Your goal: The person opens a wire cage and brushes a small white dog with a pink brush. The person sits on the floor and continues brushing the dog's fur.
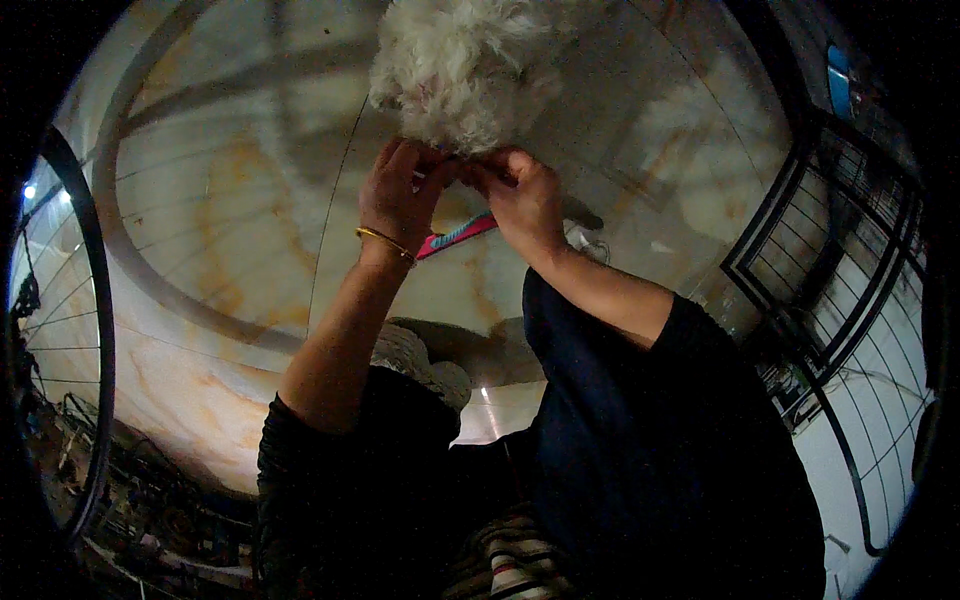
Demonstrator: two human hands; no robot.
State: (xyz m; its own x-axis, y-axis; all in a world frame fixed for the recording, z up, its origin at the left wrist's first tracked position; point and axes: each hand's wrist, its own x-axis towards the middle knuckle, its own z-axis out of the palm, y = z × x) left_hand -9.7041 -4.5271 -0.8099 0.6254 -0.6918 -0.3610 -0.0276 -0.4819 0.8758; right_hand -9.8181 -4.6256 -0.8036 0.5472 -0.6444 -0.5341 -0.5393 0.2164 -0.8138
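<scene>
A fluffy white animal, seemingly a dog, is at the top middle, its curly fur hanging over the floor. Right at the lower edge of the fur, my left hand, with a yellow bangle on its wrist, is closed in a pinch. My right hand meets it there, its thumb and fingers also pinched together. Whatever lies between the fingertips is too small and dark to make out. Below the hands, a pink and teal handled tool rests on the floor, partly behind my right wrist.
Glossy marbled floor tiles lie beneath. Black wire panels stand on the right, and a curved black wire frame on the left. Dark tangled items fill the lower left. A small whitish crumpled thing is by my right forearm.
</scene>
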